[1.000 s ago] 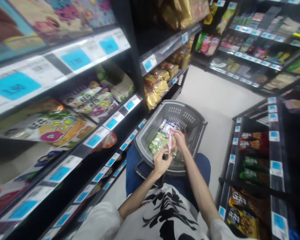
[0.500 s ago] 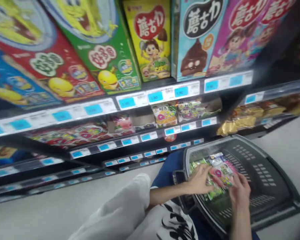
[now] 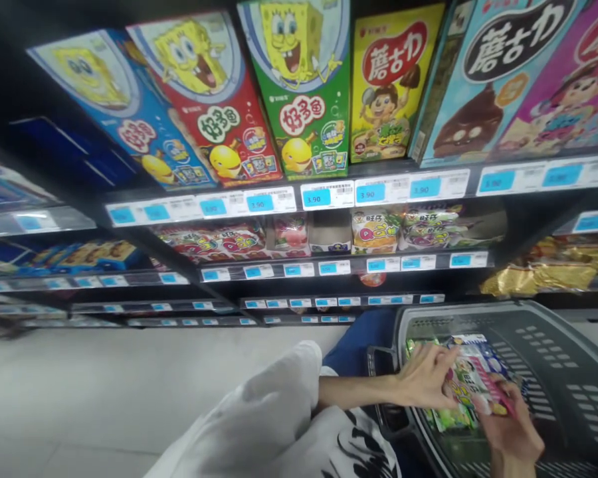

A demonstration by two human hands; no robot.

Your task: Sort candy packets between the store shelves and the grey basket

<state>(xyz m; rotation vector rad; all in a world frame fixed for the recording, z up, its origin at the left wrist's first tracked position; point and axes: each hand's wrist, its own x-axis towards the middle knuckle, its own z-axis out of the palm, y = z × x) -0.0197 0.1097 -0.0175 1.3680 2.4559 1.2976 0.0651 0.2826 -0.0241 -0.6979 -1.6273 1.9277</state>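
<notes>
Over the dark grey shopping basket (image 3: 523, 325), both hands hold a pink-and-white packet of gummy candy (image 3: 478, 392). My left hand (image 3: 423, 375) grips its left edge between thumb and fingers. The lower right side of the packet is pinched by my right hand (image 3: 513, 425), whose fingers are partly hidden. The packet lies tilted, with a pink stripe along its right side. Beneath it in the basket are green packets (image 3: 453, 418) and a blue-and-white packet (image 3: 483, 348).
Snack boxes, such as a green box (image 3: 303, 99) and a yellow box (image 3: 393, 86), stand on the upper shelf. Below are gummy packets (image 3: 376, 232) behind price tags (image 3: 326, 196). Gold packs (image 3: 553, 272) lie at the right. A pale floor (image 3: 104, 378) stretches left.
My view has swung left, so the shelves and basket sit further right in the picture. The candy packet has turned in my hands, its print now slanting differently.
</notes>
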